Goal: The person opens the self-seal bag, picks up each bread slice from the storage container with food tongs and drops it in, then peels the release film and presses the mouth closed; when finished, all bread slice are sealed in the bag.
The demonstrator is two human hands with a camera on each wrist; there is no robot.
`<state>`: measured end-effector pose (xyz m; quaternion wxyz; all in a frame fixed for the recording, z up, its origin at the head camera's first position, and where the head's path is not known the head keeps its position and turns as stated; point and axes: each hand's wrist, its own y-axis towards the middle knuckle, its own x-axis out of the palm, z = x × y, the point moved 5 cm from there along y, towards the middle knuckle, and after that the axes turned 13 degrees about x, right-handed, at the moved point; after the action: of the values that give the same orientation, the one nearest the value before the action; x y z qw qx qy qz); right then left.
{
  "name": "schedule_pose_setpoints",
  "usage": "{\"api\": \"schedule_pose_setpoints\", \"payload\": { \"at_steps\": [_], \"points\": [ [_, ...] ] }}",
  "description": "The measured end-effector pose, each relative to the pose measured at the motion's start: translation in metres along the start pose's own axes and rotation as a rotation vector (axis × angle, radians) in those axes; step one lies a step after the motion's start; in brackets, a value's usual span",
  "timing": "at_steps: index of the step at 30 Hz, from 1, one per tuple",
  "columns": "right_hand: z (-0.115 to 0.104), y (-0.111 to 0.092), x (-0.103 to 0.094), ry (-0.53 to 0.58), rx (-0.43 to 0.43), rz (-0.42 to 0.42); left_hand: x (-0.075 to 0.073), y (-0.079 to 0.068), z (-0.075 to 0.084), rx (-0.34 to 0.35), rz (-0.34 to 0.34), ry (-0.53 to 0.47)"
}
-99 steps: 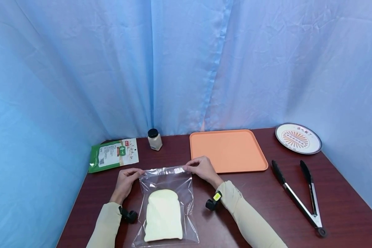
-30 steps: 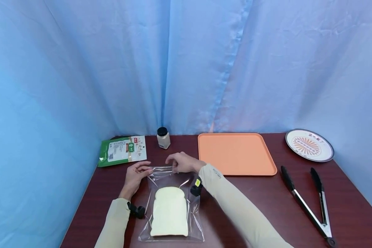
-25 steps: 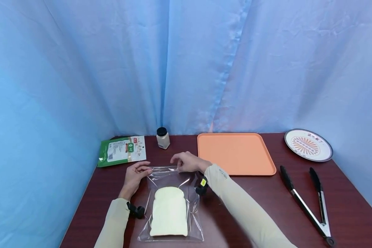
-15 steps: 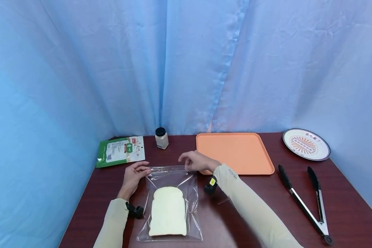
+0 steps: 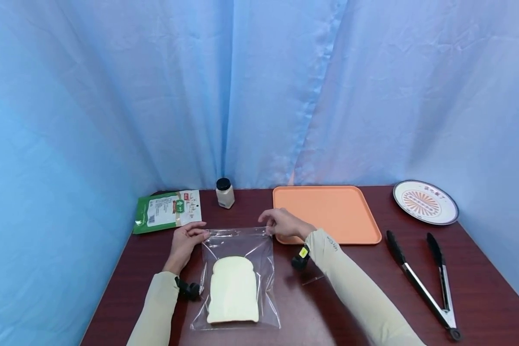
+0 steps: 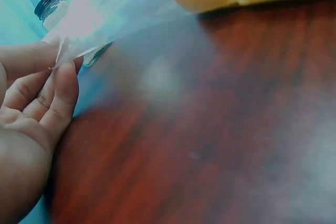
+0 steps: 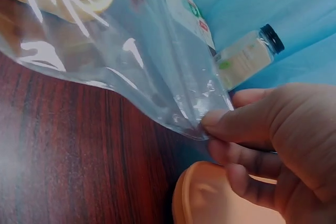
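A clear plastic bag [image 5: 263,269] lies flat toward me, its mouth edge lifted on the far side. Inside it is a pale slice of bread [image 5: 233,290], showing yellowish at the top of the left wrist view. My left hand [image 5: 184,246] pinches the bag's far left corner between thumb and fingers. At the far right corner, my right hand [image 5: 287,224] pinches the edge; in the right wrist view its thumb presses the film against the index finger, and the other fingers curl loosely below. The mouth edge is stretched straight between both hands.
An orange tray [image 5: 326,211] lies behind my right hand. At the back left are a green-and-white packet [image 5: 166,211] and a black-capped jar [image 5: 225,194]. A patterned plate [image 5: 447,211] sits back right, with spread black-tipped tongs [image 5: 444,288] in front. Blue curtains enclose the table.
Over the last second my right hand slides rightward along the bag's top edge, from near its middle to the right corner. My left hand keeps its hold on the left corner.
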<state>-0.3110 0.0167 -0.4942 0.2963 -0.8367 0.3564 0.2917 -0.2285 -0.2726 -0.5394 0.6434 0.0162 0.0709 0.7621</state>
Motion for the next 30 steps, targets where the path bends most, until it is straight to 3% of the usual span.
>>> {"api": "schedule_pose_setpoints", "payload": {
  "at_steps": [7,12,19,22,25,30],
  "points": [
    [0.004,0.007,-0.004,-0.023,0.020,0.104,-0.002,0.016,0.001,-0.035,-0.014,0.096],
    [0.007,0.008,-0.005,-0.036,0.044,0.164,0.004,0.024,0.004,-0.056,-0.030,0.107],
    [0.009,0.004,-0.008,-0.068,0.098,0.184,0.008,0.027,0.013,-0.069,-0.062,0.190],
    [0.013,-0.004,-0.016,-0.069,0.100,0.209,0.005,0.027,0.019,-0.069,-0.098,0.275],
    [0.018,-0.017,-0.028,-0.080,0.088,0.257,0.000,0.025,0.031,-0.062,-0.142,0.433],
    [0.026,-0.053,-0.053,-0.092,0.095,0.351,-0.011,0.016,0.063,-0.046,-0.196,0.688]
  ]
}}
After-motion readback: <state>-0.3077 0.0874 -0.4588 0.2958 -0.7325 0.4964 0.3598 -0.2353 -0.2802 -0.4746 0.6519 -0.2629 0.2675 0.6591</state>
